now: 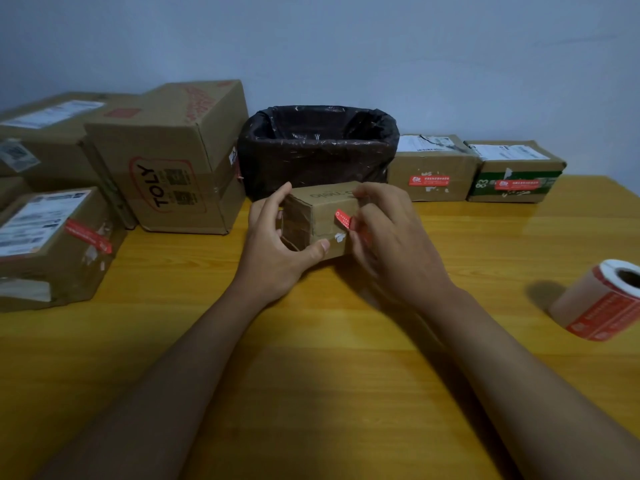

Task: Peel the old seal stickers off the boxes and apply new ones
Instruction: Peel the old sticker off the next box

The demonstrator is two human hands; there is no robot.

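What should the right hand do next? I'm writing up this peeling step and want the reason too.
Probably keep pulling the red sticker away from the small box. Its end is lifted and pinched by the right hand, the left hand holds the box, and the bin waits behind.

A wooden tabletop (311, 375) with a warm yellow-orange grain stretches out in front of me, filling the near and middle ground. At its far edge, in the middle, stands a rectangular bin (317, 147) lined with a black plastic bag (388, 128); the bag's crinkled edge is folded over the rim, and the inside is too dark for me to see what it holds. Behind everything rises a plain pale blue-grey wall (346, 46), which takes up the whole upper part of my view. The light is dim, and a soft shadow falls across the tabletop nearest me.
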